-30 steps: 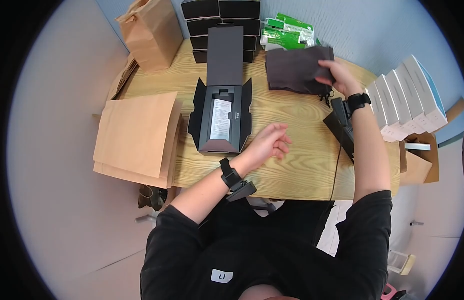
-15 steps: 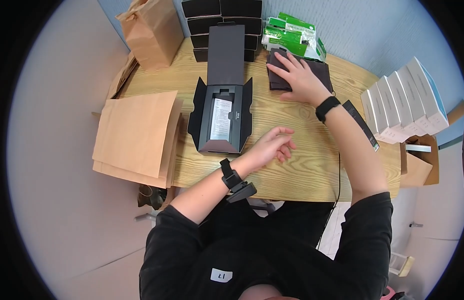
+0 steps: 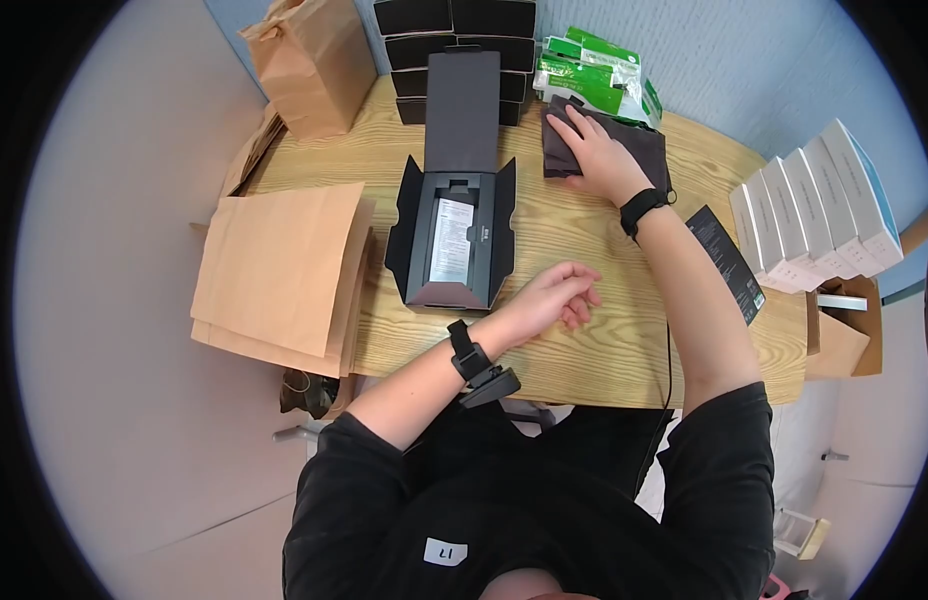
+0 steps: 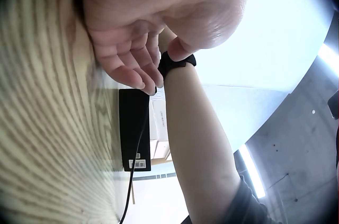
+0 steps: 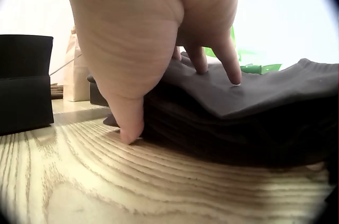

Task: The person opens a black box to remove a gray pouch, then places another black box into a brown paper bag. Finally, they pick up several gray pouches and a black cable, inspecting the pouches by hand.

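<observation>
In the head view my right hand (image 3: pixel 602 160) lies over the left part of a stack of dark cloth drawstring pouches (image 3: pixel 644 150). The right wrist view has its fingertips pressing on the top pouch (image 5: pixel 265 94), with the thumb (image 5: pixel 131 126) down at the wood beside the stack. My left hand (image 3: pixel 554 300) rests near the middle of the table, loosely curled around nothing. To its left stands an opened black box (image 3: pixel 501 235), lid raised and side flaps spread, with a printed white slip (image 3: pixel 452 240) inside.
Brown paper bags (image 3: pixel 274 270) lie left; another bag (image 3: pixel 319 75) stands behind them. Black boxes (image 3: pixel 494 20) and green-white packets (image 3: pixel 594 75) line the back. White boxes (image 3: pixel 819 200) stand right, near a flat black box (image 3: pixel 729 265) and a cable (image 3: pixel 670 360).
My right hand has moved left from the pouches' right edge onto their top. The pouches now lie flatter, and more of the green packets shows. My left hand stays nearly still.
</observation>
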The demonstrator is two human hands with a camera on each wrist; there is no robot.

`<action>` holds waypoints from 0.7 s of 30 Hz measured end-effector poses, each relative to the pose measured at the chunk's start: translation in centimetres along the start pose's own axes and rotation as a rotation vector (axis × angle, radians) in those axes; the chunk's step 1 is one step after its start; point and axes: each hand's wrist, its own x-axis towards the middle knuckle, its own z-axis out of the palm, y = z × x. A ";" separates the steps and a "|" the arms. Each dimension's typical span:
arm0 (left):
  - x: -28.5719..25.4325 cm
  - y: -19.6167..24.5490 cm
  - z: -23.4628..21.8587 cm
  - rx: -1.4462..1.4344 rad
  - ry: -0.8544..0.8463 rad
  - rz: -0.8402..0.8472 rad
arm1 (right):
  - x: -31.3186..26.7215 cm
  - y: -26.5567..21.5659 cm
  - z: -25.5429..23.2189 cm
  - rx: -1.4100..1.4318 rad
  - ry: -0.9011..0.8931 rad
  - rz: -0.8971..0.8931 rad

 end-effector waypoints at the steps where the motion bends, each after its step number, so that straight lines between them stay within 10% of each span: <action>1: 0.0 0.0 0.0 0.001 0.002 0.000 | 0.0 0.0 0.2 -0.020 0.003 -0.002; 7: -0.1 0.3 0.3 -0.001 -0.004 -0.012 | -1.2 -1.4 -0.4 -0.060 0.073 0.044; 12: -1.5 1.2 -0.2 0.189 -0.437 -0.129 | -3.3 -6.8 -3.8 0.472 0.402 0.063; 14: -2.5 2.4 0.2 0.249 -0.560 -0.161 | -4.5 -9.4 -5.5 0.962 -0.021 0.416; 17: -3.1 2.6 0.7 0.331 -0.749 -0.170 | -5.3 -12.1 -3.8 1.127 -0.098 0.417; 21: -9.0 4.5 5.4 0.525 -0.392 -0.047 | -6.6 -13.3 -4.4 1.381 -0.165 0.399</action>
